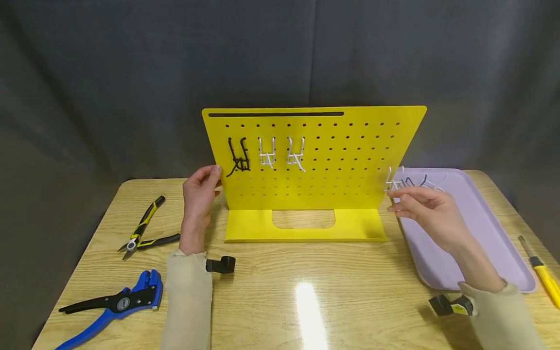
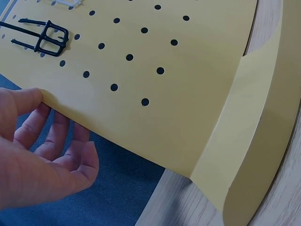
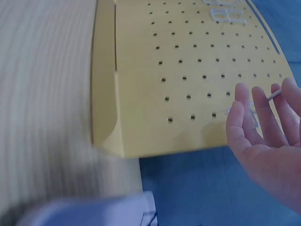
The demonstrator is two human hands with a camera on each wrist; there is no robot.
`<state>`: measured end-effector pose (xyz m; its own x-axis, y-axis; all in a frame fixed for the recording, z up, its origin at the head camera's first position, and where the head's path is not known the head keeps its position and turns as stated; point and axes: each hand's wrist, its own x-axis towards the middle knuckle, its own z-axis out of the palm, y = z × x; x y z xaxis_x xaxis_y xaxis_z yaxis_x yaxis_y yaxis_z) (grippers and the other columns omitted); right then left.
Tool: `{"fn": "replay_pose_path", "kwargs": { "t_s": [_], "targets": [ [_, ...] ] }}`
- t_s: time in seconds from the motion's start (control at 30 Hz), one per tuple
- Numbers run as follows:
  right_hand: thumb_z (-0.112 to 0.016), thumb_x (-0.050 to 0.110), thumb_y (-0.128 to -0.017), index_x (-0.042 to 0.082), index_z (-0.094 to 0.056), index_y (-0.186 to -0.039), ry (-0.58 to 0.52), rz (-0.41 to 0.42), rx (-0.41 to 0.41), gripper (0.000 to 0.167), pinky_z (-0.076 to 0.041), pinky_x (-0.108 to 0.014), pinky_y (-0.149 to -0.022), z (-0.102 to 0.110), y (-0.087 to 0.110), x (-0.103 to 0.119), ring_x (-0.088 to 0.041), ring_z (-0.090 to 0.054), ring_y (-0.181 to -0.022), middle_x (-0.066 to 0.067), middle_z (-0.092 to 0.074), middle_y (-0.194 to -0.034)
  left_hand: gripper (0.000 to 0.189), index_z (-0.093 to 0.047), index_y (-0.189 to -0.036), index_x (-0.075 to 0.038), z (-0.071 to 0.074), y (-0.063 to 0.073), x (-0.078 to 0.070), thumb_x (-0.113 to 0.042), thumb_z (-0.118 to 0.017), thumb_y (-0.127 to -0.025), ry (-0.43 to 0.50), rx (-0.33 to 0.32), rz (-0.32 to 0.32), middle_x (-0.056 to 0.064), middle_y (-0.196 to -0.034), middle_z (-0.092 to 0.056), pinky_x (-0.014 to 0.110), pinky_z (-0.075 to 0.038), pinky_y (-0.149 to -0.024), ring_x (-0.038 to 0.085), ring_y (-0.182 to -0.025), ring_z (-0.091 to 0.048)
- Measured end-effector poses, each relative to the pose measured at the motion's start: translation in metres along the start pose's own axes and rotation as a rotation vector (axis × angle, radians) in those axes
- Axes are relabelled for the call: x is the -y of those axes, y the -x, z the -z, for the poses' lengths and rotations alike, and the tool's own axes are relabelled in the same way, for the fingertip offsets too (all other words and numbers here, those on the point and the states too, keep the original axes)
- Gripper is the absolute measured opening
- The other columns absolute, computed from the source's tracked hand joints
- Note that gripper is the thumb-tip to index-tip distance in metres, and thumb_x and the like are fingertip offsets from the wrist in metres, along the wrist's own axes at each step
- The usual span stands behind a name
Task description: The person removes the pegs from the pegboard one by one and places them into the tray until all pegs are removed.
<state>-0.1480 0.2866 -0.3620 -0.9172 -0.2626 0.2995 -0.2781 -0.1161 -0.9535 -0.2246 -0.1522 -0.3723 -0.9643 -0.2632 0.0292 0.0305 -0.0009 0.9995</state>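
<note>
A yellow pegboard (image 1: 332,160) stands upright on the wooden table (image 1: 280,291), with one black hook (image 1: 238,156) and two white hooks (image 1: 267,153) hung in its upper left. My left hand (image 1: 199,194) grips the board's left edge, thumb in front and fingers (image 2: 51,136) behind. My right hand (image 1: 422,201) is by the board's right edge, pinching a white wire hook (image 1: 391,182) between its fingertips. In the right wrist view the white hook (image 3: 275,95) shows between the fingers (image 3: 256,115), close to the pegboard (image 3: 197,70).
A lilac tray (image 1: 468,233) at the right holds a few dark and white hooks (image 1: 422,182). Yellow-black cutters (image 1: 144,231) and a blue wire stripper (image 1: 118,306) lie left. A yellow-handled screwdriver (image 1: 542,272) lies at the right edge.
</note>
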Motion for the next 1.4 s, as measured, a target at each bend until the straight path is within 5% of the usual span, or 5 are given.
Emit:
{"fn": "replay_pose_path", "kwargs": {
  "t_s": [0.3, 0.7, 0.87, 1.17, 1.4],
  "targets": [
    [-0.041, -0.016, -0.095, -0.011, -0.060, -0.116, -0.019, 0.007, -0.037, 0.029, -0.052, -0.028, -0.082, 0.040, 0.025, 0.002, -0.020, -0.069, -0.093, -0.009, -0.068, -0.114, 0.032, -0.065, -0.112, -0.005, 0.001, 0.000, 0.002, -0.032, -0.061, -0.095, 0.005, -0.001, 0.008, -0.007, -0.092, -0.061, 0.032, -0.045, -0.075, 0.013, -0.085, -0.059],
    [-0.043, -0.007, -0.098, -0.005, -0.064, -0.115, -0.134, -0.088, -0.246, 0.027, -0.054, -0.028, -0.074, 0.092, 0.052, 0.011, -0.022, -0.071, -0.088, -0.008, -0.071, -0.108, 0.032, -0.065, -0.111, -0.006, 0.002, 0.000, 0.002, -0.032, -0.061, -0.094, 0.010, 0.002, 0.018, -0.007, -0.092, -0.061, 0.031, -0.045, -0.073, 0.014, -0.085, -0.058],
    [-0.042, -0.006, -0.099, -0.003, -0.067, -0.113, -0.200, -0.159, -0.256, 0.029, -0.055, -0.031, -0.073, 0.112, 0.052, 0.003, -0.025, -0.071, -0.086, -0.011, -0.071, -0.105, 0.031, -0.065, -0.111, -0.006, 0.003, -0.001, 0.002, -0.032, -0.061, -0.094, 0.010, -0.002, 0.015, -0.007, -0.092, -0.061, 0.029, -0.044, -0.072, 0.013, -0.085, -0.059],
    [-0.050, 0.000, -0.098, 0.002, -0.070, -0.107, -0.122, -0.308, -0.293, 0.022, -0.055, -0.030, -0.071, 0.139, 0.045, -0.008, -0.023, -0.071, -0.085, -0.006, -0.072, -0.102, 0.031, -0.065, -0.110, -0.006, 0.002, -0.001, 0.002, -0.032, -0.061, -0.094, 0.014, 0.011, 0.006, -0.007, -0.091, -0.061, 0.033, -0.046, -0.075, 0.013, -0.084, -0.059],
    [-0.042, -0.005, -0.100, 0.001, -0.071, -0.105, -0.279, -0.341, -0.251, 0.030, -0.055, -0.032, -0.075, 0.155, 0.050, -0.020, -0.024, -0.071, -0.088, -0.010, -0.072, -0.102, 0.030, -0.066, -0.110, -0.005, 0.000, -0.001, 0.002, -0.030, -0.061, -0.095, 0.027, 0.019, -0.014, -0.008, -0.089, -0.062, 0.030, -0.046, -0.071, 0.013, -0.083, -0.059]
  ]
}}
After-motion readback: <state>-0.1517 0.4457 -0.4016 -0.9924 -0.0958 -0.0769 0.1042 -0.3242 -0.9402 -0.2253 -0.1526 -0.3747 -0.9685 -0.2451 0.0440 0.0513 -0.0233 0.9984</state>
